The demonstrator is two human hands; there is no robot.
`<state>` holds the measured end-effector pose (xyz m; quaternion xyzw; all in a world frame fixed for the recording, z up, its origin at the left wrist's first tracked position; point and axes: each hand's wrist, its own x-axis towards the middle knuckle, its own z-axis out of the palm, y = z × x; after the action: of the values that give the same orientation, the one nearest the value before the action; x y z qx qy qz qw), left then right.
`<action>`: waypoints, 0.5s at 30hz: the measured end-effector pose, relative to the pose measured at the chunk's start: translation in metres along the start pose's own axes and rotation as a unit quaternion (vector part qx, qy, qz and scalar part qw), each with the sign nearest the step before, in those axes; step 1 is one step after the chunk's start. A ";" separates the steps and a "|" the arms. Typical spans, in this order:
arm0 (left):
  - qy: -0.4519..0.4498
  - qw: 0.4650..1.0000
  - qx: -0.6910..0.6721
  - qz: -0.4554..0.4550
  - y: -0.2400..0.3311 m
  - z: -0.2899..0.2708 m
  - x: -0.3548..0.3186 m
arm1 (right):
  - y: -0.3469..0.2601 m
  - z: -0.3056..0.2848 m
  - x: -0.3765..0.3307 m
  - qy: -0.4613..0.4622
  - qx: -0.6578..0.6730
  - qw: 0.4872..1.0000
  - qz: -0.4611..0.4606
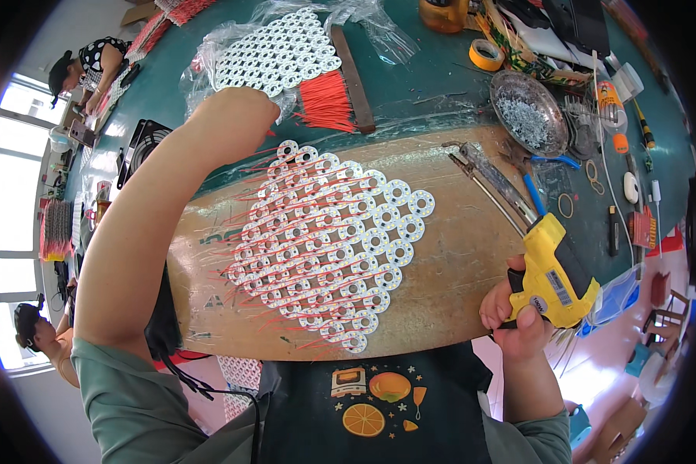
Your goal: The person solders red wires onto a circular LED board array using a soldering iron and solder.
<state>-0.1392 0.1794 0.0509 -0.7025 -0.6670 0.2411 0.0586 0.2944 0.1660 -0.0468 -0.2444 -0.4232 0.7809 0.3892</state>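
My right hand is wrapped round the grip of a yellow soldering gun, its long metal tip pointing up and left over the board. At the far left of the board, my left hand is closed, fingers curled; a speck of red shows by its fingertips, but what they hold is hidden. Below it lies a sheet of round white LED boards with centre holes, red wires running across many of them. Just beyond my left hand sit a second LED sheet and a bundle of red wires.
A brown bar lies beside the wire bundle. At the right are a metal dish of grey scraps, blue-handled pliers, yellow tape and a pale cable. A worn brown board lies under the sheet. Two people are at the left.
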 end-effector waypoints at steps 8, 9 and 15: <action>0.110 0.986 -0.122 0.008 0.022 -0.022 -0.019 | -0.002 0.002 0.000 0.009 -0.010 1.000 0.001; 0.141 0.969 -0.202 0.003 0.039 -0.032 -0.027 | -0.002 0.002 -0.002 0.009 -0.011 1.000 -0.002; 0.265 0.891 -0.349 0.120 0.137 -0.029 -0.082 | -0.006 0.002 -0.026 -0.009 -0.068 0.998 0.012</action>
<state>-0.0021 0.0930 0.0429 -0.7903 -0.5784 -0.1971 -0.0455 0.3105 0.1458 -0.0394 -0.2678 -0.4757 0.7573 0.3584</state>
